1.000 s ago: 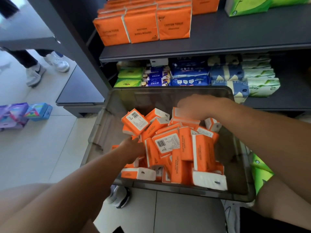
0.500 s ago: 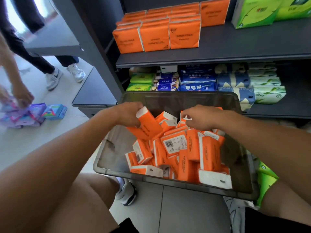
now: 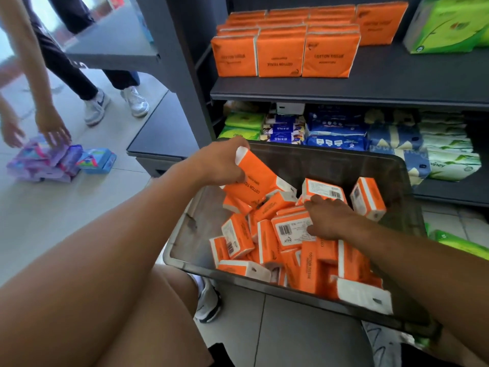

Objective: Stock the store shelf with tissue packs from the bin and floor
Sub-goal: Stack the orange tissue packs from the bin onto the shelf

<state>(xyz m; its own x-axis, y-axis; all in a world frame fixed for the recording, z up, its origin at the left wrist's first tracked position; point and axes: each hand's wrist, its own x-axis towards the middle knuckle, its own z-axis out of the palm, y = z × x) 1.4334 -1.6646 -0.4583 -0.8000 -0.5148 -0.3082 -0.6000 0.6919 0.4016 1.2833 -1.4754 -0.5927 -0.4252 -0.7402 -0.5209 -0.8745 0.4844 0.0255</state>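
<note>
A grey plastic bin (image 3: 190,229) in front of me holds several loose orange tissue packs (image 3: 267,242). My left hand (image 3: 222,162) grips one orange pack (image 3: 254,181) and holds it tilted above the bin's far left side. My right hand (image 3: 328,221) reaches into the pile with its fingers spread over a pack showing a barcode label (image 3: 291,229); whether it grips that pack I cannot tell. On the dark upper shelf (image 3: 344,88) stand rows of matching orange packs (image 3: 283,54).
Green packs (image 3: 449,25) sit at the upper shelf's right. The lower shelf holds green, blue and white packs (image 3: 336,133). On the floor at left another person's hands (image 3: 53,128) reach over purple and blue packs (image 3: 63,160). More green packs (image 3: 460,245) lie right of the bin.
My left hand took an orange pack out of the pile and raised it toward the bin's far left. My right hand moved nearer, down onto the pile. Another person's hands came into view at left.
</note>
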